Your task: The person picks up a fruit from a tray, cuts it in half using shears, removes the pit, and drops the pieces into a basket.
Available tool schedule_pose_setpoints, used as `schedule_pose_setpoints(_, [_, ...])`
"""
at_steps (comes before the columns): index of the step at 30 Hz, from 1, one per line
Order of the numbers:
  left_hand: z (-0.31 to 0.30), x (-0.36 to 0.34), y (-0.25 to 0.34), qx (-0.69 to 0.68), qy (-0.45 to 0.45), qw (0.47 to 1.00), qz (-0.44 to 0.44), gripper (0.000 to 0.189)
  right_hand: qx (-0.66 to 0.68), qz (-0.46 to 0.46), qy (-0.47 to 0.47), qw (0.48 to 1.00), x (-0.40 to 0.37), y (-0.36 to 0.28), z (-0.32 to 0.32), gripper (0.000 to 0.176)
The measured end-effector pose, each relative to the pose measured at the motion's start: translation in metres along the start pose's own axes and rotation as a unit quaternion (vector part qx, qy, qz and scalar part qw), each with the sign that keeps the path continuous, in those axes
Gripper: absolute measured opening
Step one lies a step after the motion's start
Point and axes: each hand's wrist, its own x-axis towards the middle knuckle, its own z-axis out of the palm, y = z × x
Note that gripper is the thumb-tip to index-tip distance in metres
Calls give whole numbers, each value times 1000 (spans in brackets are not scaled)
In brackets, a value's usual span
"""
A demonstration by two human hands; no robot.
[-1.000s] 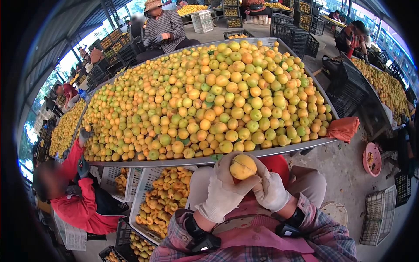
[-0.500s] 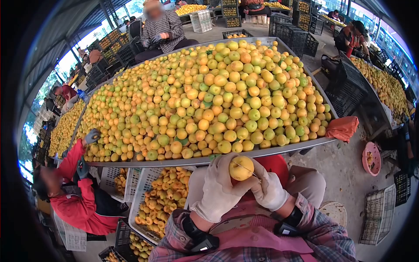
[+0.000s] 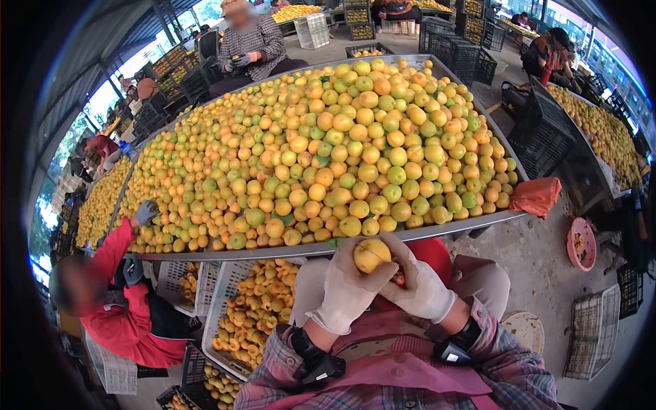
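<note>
My left hand [image 3: 345,287], in a pale glove, is closed around a whole yellow apricot [image 3: 371,254] just in front of the table edge. My gloved right hand [image 3: 421,292] is closed too, its fingers against the fruit's right side. Between those fingers a small reddish part of what looks like a small knife [image 3: 399,277] shows; the blade is hidden. Behind my hands rises a big heap of apricots [image 3: 321,157] on a metal-rimmed table [image 3: 437,230]. Under my hands, between my knees, a red bucket [image 3: 432,258] is partly covered.
A white crate [image 3: 213,324] of split apricots stands at my left. Beside it a person in red [image 3: 147,311] reaches to the heap; another person [image 3: 254,51] sits across the table. An orange cloth [image 3: 536,197] hangs at the right corner. A pink basin [image 3: 581,246] lies farther right.
My right hand has moved up and closer around the apricot, which has turned and shifted slightly left. The thin dark line across the fruit no longer shows.
</note>
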Motion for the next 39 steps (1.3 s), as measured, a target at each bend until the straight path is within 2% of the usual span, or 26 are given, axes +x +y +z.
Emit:
schedule_pose_setpoints(1, [3,-1,2,-24,-18,1000,8,57,95,83,-53,991,-1,0,-3,85])
schedule_pose_setpoints(2, [5,-1,3,-48,-37,998,17,57,94,85,-51,991,1,-1,-7,85])
schedule_pose_setpoints(3, [4,-1,8,-77,-52,995,-29,57,162,104,-72,979,3,-3,-11,85])
schedule_pose_setpoints(4, [4,-2,8,-78,-54,995,-30,57,229,121,-92,961,3,-4,-13,85])
schedule_pose_setpoints(5, [3,-2,8,-76,-66,994,-33,55,172,87,-98,976,3,4,-9,83])
schedule_pose_setpoints(9, [4,-2,7,-54,-66,996,-30,51,205,85,-81,972,-6,4,-1,81])
schedule_pose_setpoints(12, [5,-4,0,-77,-64,995,-4,48,172,103,-81,976,-9,3,-1,79])
schedule_pose_setpoints(14, [4,-7,-3,-73,-73,995,-5,47,169,47,-101,979,-3,-4,-7,76])
schedule_pose_setpoints(16, [6,-13,-8,-68,-83,994,-9,46,187,79,-132,970,-4,-5,-9,77])
schedule_pose_setpoints(18, [12,-18,-13,-177,-77,981,-21,46,205,111,-160,959,-4,-7,-12,79])
schedule_pose_setpoints(19, [11,-21,-11,-177,-79,981,-24,46,224,110,-173,953,-6,-7,-13,79])
schedule_pose_setpoints(22, [4,-25,0,-164,-94,981,-33,46,245,116,-179,946,-10,-10,-15,75])
schedule_pose_setpoints(24, [-1,-20,1,-115,-138,984,11,47,247,120,-172,946,-11,-13,-18,72])
schedule_pose_setpoints(28, [-4,-18,-8,-73,-166,983,33,46,268,213,-194,919,-10,-18,-25,71])
schedule_pose_setpoints(31, [-15,-13,-1,5,-196,980,18,48,302,273,-193,893,-13,-8,-25,67])
schedule_pose_setpoints(33, [-25,-4,-5,82,-288,954,-32,54,327,311,-181,874,-11,-9,-30,63])
schedule_pose_setpoints(34, [-29,-3,-16,86,-298,946,-90,46,385,340,-171,841,-8,-16,-35,66])
schedule_pose_setpoints(35, [-33,-3,-19,-66,-291,948,-109,39,387,340,-173,839,-5,-18,-36,69])
schedule_pose_setpoints(36, [-37,-3,-21,-216,-277,928,-126,32,389,341,-173,838,-3,-18,-35,72])
schedule_pose_setpoints(37, [-36,-7,-17,-215,-276,928,-127,32,390,340,-175,838,-3,-15,-29,72])
schedule_pose_setpoints(39, [-28,-15,-3,-359,-189,896,-182,26,386,295,-180,855,-2,-6,-15,81])
